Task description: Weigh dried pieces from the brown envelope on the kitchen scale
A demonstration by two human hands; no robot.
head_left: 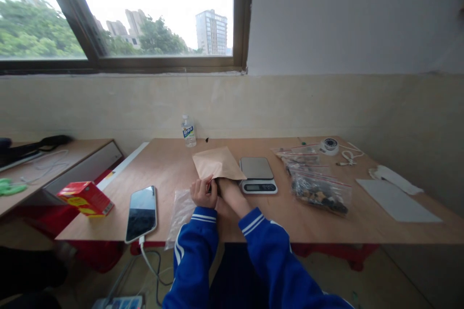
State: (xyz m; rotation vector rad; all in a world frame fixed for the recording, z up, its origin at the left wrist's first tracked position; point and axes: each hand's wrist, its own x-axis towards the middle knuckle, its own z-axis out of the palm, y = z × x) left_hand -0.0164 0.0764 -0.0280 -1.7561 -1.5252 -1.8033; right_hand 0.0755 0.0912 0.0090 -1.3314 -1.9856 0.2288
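A brown kraft paper bag (219, 161) lies near the middle of the table, its mouth turned toward me. My left hand (204, 193) is closed on the near edge of the bag's opening. Something small and dark red shows at its fingertips, too small to name. My right hand (229, 190) reaches into the bag; its fingers are hidden inside. Just right of the bag stands a digital scale (256, 169) with a bare metal plate and a dark display. A clear plastic bag (181, 212) lies flat by my left wrist.
On the left are a phone (142, 212) on a white cable and a red and yellow box (86, 199). A bottle (188, 131) stands at the back. Zip bags of small parts (319, 188), a dome camera (329, 146) and a white sheet (397, 201) lie to the right.
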